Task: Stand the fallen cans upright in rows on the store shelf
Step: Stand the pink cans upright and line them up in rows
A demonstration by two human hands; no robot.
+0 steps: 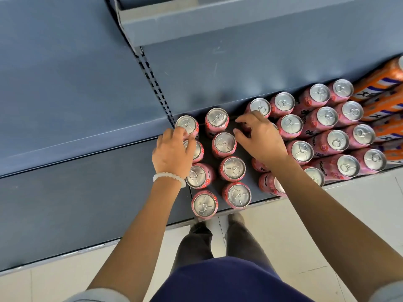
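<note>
Pink soda cans with silver tops stand upright in rows on the dark grey shelf (98, 203). My left hand (172, 154), with a white bead bracelet, curls its fingers over the top of the second can (198, 151) in the leftmost row, just in front of the back can (186, 125). My right hand (260, 138) hovers with loosely bent, spread fingers above the third row, and it hides the can beneath it. Nothing shows between its thumb and fingertips. To its right stand several more full rows of cans (327, 136). No can plainly lies on its side.
Orange packs (383, 101) sit at the shelf's far right. An upper shelf (196, 20) overhangs at the back. The left shelf bay (65, 105) is bare metal. A perforated upright (154, 83) divides the bays. Pale tile floor (294, 236) and my legs lie below.
</note>
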